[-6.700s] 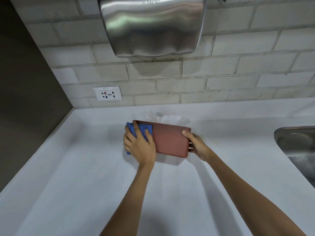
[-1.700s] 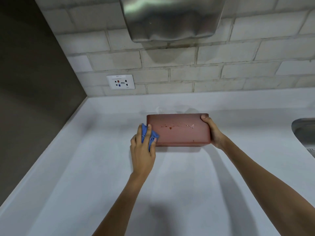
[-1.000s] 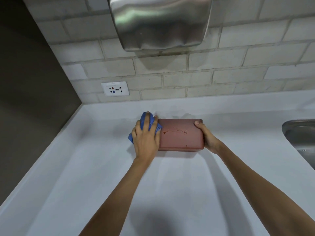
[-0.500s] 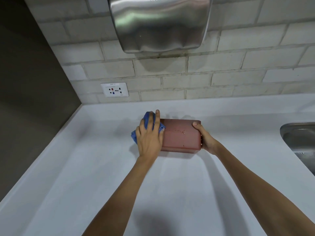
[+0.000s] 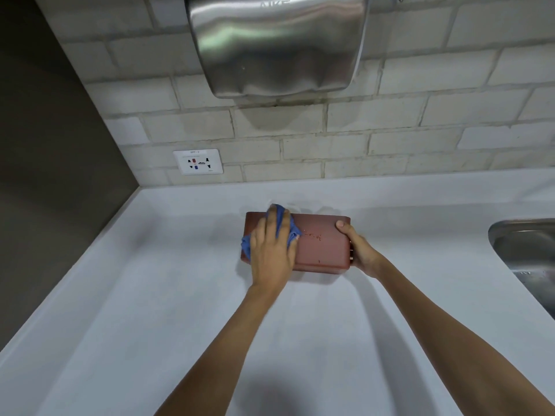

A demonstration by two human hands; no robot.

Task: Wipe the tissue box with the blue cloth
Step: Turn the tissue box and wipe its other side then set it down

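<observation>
1. Tissue box (image 5: 321, 244): on white counter (image 5: 150, 310), near back wall.
2. L hand (image 5: 271, 253): presses blue cloth (image 5: 282, 226) flat on box's left half; wiping step under way.
3. R hand (image 5: 359, 250): clasps box's right end.
4. Next, I'd judge: sweep right over specks (image 5: 313, 235).

Both bare forearms reach up from the near edge toward the far middle, converging slightly. The left hand (image 5: 271, 253) lies palm down, fingers together and stretched forward, pressing flat on the blue cloth (image 5: 285, 228). The right hand (image 5: 359, 250) is curled around the right end of the tissue box (image 5: 322, 250), thumb on top, fingers wrapped out of sight.
</observation>
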